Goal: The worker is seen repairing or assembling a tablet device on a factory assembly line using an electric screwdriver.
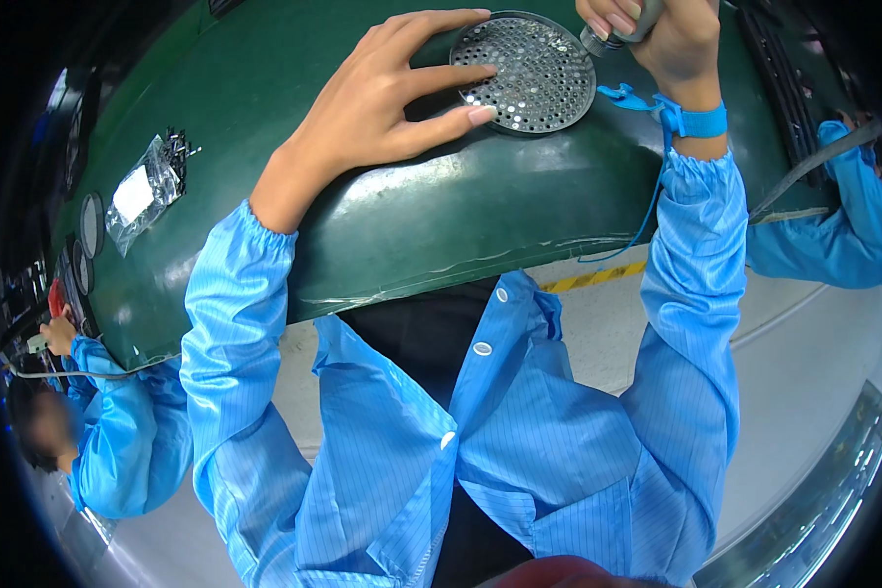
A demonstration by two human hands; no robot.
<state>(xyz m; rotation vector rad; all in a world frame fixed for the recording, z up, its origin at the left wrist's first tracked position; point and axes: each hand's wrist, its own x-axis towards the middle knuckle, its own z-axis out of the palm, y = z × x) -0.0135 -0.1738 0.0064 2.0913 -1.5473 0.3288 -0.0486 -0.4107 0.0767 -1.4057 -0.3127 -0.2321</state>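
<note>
A round, dark metal plate [534, 83] pierced with many small holes lies on the green table; some holes show bright, silvery spots. My left hand [377, 93] reaches over the plate's left side with fingers spread and outstretched. Its fingertips touch the plate's rim and top. Just past the plate's right edge, my right hand [678, 39] is closed around a grey handheld tool [647, 20] with a dark collar, partly cut off by the top edge. A blue wrist strap [701, 122] with a thin cord circles my right wrist.
On the green tabletop [412, 225] to the left lies a clear plastic bag [142, 196] beside small black parts [178, 157]. Dark round discs [90, 223] stand near the left edge. Co-workers in blue sleeves [127, 431] [828, 245] sit at both sides. A grey cable [818, 162] hangs at right.
</note>
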